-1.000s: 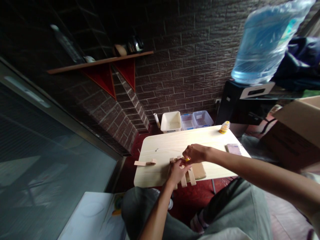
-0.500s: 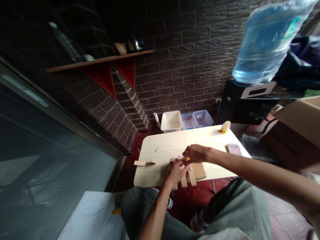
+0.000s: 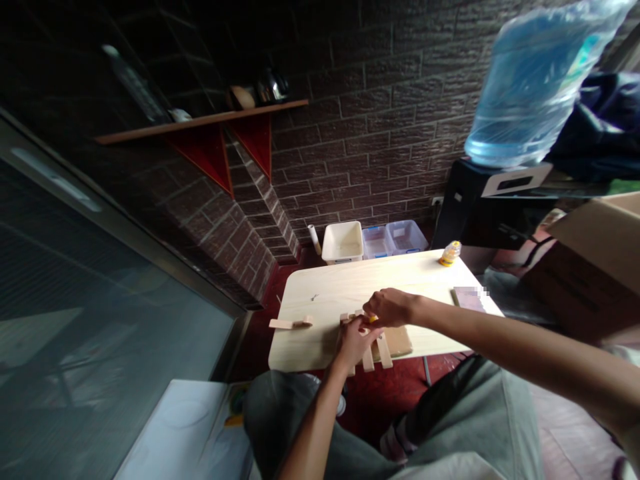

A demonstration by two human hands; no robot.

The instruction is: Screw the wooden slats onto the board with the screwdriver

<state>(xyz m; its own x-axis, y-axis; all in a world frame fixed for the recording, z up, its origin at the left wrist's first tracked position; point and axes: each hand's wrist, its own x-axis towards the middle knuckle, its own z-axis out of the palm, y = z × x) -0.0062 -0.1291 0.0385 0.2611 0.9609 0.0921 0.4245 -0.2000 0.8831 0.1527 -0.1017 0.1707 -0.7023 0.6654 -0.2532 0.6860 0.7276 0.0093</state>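
My right hand (image 3: 391,306) pinches something yellow (image 3: 373,319); my left hand (image 3: 354,343), grip hidden, covers wooden slats (image 3: 384,352) at the near edge of the table (image 3: 303,350): part-assembled, I'd judge, one wooden piece (image 3: 283,325) lying apart.

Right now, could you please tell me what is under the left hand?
Wooden slats extend from beneath the left hand; whatever its palm covers cannot be seen.
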